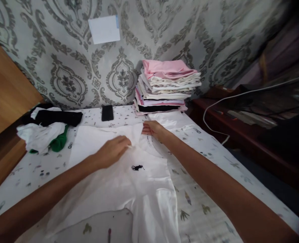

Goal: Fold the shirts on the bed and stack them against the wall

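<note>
1) White garment looked matt cloth, lightly creased
2) Stacked clothes were matt cloth
3) Bedsheet was smooth, matt cloth
4) Board looked smooth wood
5) Wall sheet looked matt paper

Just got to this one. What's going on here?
A person has both hands on a white garment with a small black emblem, spread over a patterned sheet. The left hand pinches the cloth near its middle, while the right hand is at its far edge. Beyond stands a pile of folded clothes; loose clothes lie off to the left.
</note>
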The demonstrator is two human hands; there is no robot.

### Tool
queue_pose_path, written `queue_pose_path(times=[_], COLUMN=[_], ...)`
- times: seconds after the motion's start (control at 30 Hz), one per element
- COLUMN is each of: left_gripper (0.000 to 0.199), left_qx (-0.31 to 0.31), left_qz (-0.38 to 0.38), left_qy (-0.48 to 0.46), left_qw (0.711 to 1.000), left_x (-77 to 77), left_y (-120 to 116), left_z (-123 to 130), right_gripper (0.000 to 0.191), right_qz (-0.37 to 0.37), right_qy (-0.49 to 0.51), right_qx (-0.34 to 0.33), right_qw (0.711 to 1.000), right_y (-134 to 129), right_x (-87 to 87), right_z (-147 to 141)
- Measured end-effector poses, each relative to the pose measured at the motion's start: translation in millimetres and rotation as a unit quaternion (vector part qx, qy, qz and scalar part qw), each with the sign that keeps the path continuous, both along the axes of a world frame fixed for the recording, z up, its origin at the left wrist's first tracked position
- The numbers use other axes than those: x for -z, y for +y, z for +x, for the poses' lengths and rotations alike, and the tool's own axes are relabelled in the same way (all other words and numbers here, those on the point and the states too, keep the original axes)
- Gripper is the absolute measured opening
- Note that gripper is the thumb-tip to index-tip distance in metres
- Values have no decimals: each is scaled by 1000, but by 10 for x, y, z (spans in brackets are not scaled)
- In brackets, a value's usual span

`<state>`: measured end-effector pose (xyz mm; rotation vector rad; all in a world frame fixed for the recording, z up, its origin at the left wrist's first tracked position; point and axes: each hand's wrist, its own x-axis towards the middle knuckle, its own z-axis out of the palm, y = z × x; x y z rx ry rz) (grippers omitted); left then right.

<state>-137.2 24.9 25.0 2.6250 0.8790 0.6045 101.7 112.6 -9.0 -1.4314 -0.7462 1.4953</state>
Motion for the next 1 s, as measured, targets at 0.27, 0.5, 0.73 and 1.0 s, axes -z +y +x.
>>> queue_pose_path(times=[0.27, 0.5, 0.73, 1.0], left_gripper=[33, 63, 38, 28], left_qx=[-183, -319, -312, -332], left_qz=[61, 23, 38, 102], left_qy=[113, 263, 272, 230], left_qw=[975, 910, 909, 909], left_x=[113, 219, 255, 58], left_y=[383, 1150, 1176, 781], left_z=[-989, -1694, -1705, -1654], right_gripper=[11, 27, 20, 26], right_qz=[67, 361, 294, 314], right_qy=[-63, -592, -683, -604], right_qx=[6, -207, -366, -215], right_qw=[996, 690, 559, 700], right_y=[-152, -759, -904, -788], right_x=[5, -47, -165, -274], right_z=[-43, -300, -627, -429])
